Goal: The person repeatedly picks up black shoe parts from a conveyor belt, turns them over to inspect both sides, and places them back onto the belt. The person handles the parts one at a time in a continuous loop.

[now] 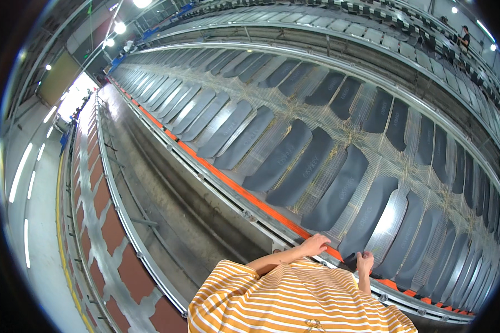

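My left hand (315, 244) rests flat, fingers apart, on the orange edge strip (244, 194) of a long wire-mesh conveyor (372, 166). My right hand (364, 261) is just to its right at the same edge, fingers curled on the lower end of a dark grey shoe sole (351, 258). Several long dark grey soles lie in slanted rows on the mesh; the nearest ones (339, 191) sit right above my hands. My orange and white striped shirt (294, 302) fills the bottom of the view.
A steel trough (166, 194) runs alongside the conveyor, with a metal-railed walkway of reddish panels (103, 222) to its left. More conveyor tiers rise behind. Another person (464, 38) stands far off at the top right.
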`<state>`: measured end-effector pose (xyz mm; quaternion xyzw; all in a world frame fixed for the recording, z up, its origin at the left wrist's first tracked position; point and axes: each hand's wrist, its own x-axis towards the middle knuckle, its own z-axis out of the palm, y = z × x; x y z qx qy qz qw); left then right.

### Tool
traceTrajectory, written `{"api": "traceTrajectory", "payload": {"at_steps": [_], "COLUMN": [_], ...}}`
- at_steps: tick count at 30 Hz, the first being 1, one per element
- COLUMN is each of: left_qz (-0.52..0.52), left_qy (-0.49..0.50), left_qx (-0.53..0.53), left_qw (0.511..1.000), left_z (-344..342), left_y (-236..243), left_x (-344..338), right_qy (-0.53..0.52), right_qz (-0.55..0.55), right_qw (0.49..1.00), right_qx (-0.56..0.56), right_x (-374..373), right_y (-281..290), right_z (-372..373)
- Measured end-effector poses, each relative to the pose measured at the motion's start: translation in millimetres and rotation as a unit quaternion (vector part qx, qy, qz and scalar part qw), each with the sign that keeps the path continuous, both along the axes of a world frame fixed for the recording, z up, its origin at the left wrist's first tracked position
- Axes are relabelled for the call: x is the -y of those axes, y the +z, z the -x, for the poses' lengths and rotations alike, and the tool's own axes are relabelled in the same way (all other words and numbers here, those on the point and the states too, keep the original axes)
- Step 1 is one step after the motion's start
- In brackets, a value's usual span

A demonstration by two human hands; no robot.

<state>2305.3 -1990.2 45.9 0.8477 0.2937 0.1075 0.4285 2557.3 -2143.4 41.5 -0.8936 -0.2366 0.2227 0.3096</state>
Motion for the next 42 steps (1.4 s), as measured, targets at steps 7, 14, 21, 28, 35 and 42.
{"api": "traceTrajectory", "payload": {"at_steps": [7,14,21,28,35,42], "left_qz": [-0.031,-0.051,0.100,0.247,0.569,0.677], "left_qy": [-0.064,-0.022,0.092,0.166,0.388,0.348], "left_qx": [-0.070,-0.120,-0.169,-0.043,0.095,0.135], "left_qw": [0.995,0.991,0.976,0.954,0.719,0.634], "left_z": [-8,-6,-50,-75,-106,-110], "left_y": [2,-7,6,-28,-50,-40], "left_x": [16,47,40,38,37,38], "right_qy": [-0.108,-0.087,-0.004,-0.007,-0.068,-0.100], "right_qz": [-0.045,-0.090,-0.010,0.104,-0.031,0.018], "right_qw": [0.944,0.796,0.778,0.823,0.832,0.814], "right_qx": [-0.309,-0.593,-0.628,-0.559,-0.550,-0.572], "right_x": [8,6,-4,-23,-25,-14], "right_y": [-16,-3,-2,21,31,28], "right_z": [-23,-29,-42,-43,-21,-21]}}
